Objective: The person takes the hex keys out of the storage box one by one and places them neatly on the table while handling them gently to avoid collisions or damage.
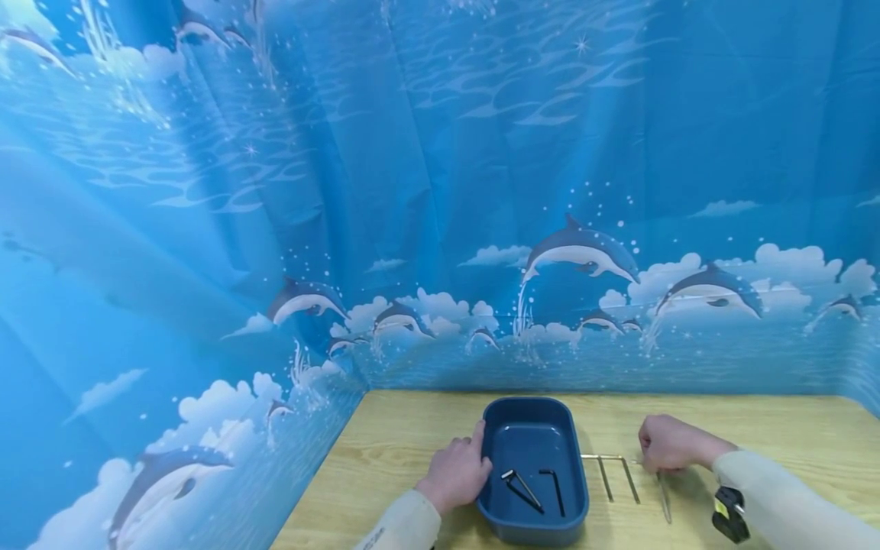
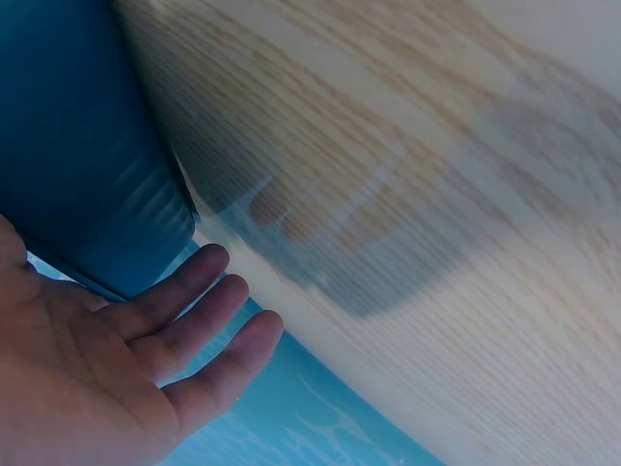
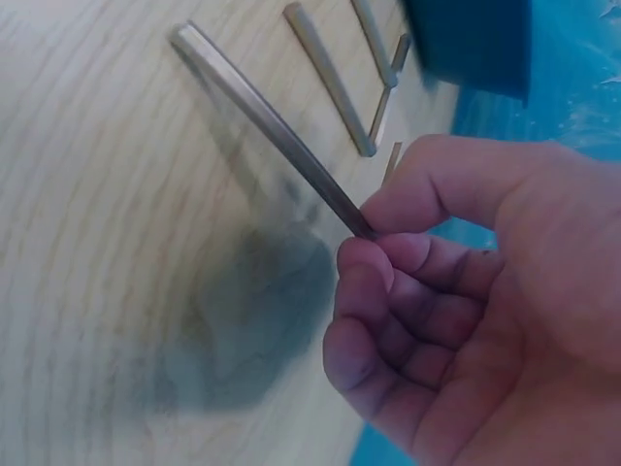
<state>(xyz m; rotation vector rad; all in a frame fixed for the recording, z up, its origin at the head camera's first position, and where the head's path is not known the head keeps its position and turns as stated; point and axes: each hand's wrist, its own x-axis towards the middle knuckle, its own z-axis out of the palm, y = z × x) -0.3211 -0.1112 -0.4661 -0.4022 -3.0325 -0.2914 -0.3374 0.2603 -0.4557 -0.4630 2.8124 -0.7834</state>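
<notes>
My left hand [image 1: 454,473] rests against the left rim of a dark blue rectangular box [image 1: 580,489], touching it. In the left wrist view, several fingers of this left hand [image 2: 116,359] are extended loosely beside the box wall [image 2: 97,146]. Over the table to the right, my right hand [image 1: 670,443] pinches one end of a metal hex key [image 3: 272,126] between thumb and fingertips. Its long arm slants down toward the tabletop. Inside the box lie several dark hex keys [image 1: 558,493], some with a shiny end.
Two more L-shaped hex keys [image 1: 631,481] lie side by side on the wooden table [image 1: 406,428], between the box and my right hand. A blue curtain [image 1: 426,191] printed with dolphins hangs behind and to the left of the table.
</notes>
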